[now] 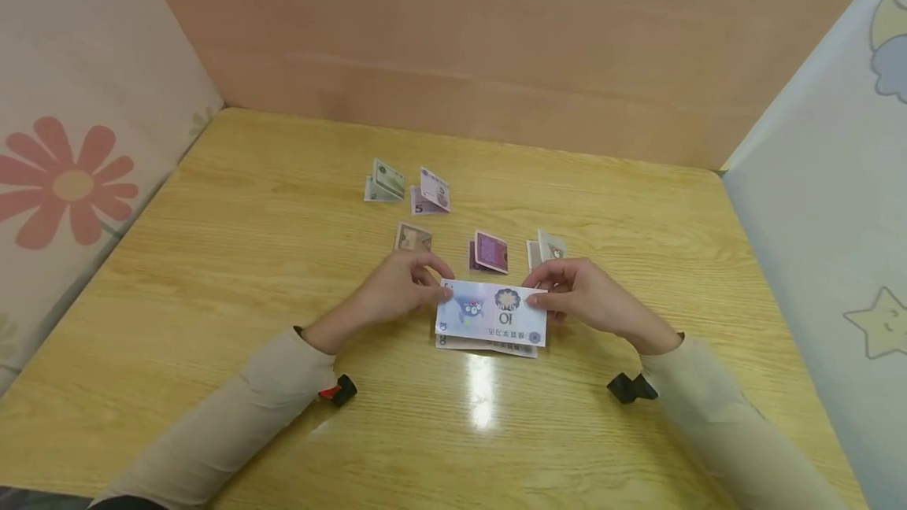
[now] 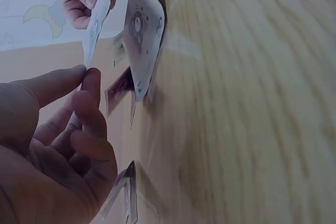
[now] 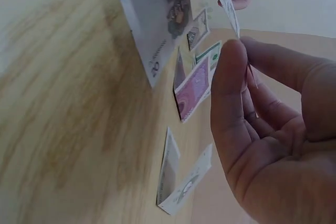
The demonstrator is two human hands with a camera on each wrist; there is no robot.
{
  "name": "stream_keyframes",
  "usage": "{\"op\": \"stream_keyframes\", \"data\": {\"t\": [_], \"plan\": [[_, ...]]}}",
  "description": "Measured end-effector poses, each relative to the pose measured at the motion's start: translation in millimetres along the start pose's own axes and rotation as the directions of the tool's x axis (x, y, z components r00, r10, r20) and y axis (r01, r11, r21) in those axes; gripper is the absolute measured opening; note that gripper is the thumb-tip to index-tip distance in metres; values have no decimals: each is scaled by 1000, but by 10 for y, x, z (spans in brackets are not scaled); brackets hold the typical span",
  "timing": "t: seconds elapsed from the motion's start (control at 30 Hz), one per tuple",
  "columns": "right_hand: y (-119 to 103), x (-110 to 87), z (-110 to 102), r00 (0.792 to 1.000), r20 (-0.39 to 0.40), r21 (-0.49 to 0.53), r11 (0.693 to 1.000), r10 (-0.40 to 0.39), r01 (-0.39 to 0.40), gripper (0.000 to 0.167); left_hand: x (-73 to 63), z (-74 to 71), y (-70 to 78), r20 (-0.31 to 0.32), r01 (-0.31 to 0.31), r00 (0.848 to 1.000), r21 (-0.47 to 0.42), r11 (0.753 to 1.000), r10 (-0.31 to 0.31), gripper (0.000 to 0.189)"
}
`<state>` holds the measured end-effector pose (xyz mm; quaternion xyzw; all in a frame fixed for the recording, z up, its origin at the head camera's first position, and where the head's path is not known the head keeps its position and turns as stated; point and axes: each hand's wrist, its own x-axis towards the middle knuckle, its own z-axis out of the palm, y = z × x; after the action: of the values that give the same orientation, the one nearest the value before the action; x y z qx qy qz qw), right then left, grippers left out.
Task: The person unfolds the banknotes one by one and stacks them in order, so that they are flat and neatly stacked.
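Between both hands a bluish play banknote (image 1: 489, 313) marked 10 is stretched flat. My left hand (image 1: 404, 286) pinches its left end between thumb and forefinger. At the other end my right hand (image 1: 584, 297) holds it the same way. Just below it, mostly covered in the head view, is another note (image 1: 485, 345); a 20 shows on this note (image 3: 157, 24) in the right wrist view. Beyond the hands stand a folded purple note (image 1: 491, 251), a folded grey-white note (image 1: 553, 246) and a brownish note (image 1: 414, 237), partly hidden by the left hand.
Farther back on the wooden table (image 1: 283, 203) stand a folded green note (image 1: 387, 179) and a folded light purple note (image 1: 432, 190) marked 5. A plain panel (image 1: 496, 46) closes the back. Patterned panels rise at left (image 1: 71, 61) and right (image 1: 836, 219).
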<state>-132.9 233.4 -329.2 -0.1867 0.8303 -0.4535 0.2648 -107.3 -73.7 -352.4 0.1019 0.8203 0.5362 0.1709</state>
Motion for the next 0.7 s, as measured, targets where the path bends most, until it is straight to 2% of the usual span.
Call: {"op": "stream_keyframes", "data": {"t": [0.13, 0.27, 0.37, 0.5, 0.7], "plan": [[30, 9, 28, 1000, 30, 11, 1000, 6, -7, 17, 15, 20, 8, 6, 7, 1000, 51, 999, -7, 17], [75, 33, 79, 999, 48, -5, 1000, 4, -4, 15, 21, 53, -12, 7, 16, 1000, 157, 988, -18, 17], [106, 48, 120, 999, 34, -95, 995, -15, 19, 14, 21, 96, -40, 11, 10, 1000, 233, 972, -13, 16], [113, 66, 171, 998, 13, -251, 966, -59, 61, 11, 30, 145, -65, 24, -3, 1000, 304, 953, -5, 17], [83, 83, 229, 997, -3, -358, 931, -72, 66, 10, 64, 185, -58, 33, -16, 999, 395, 919, 3, 17]]}}
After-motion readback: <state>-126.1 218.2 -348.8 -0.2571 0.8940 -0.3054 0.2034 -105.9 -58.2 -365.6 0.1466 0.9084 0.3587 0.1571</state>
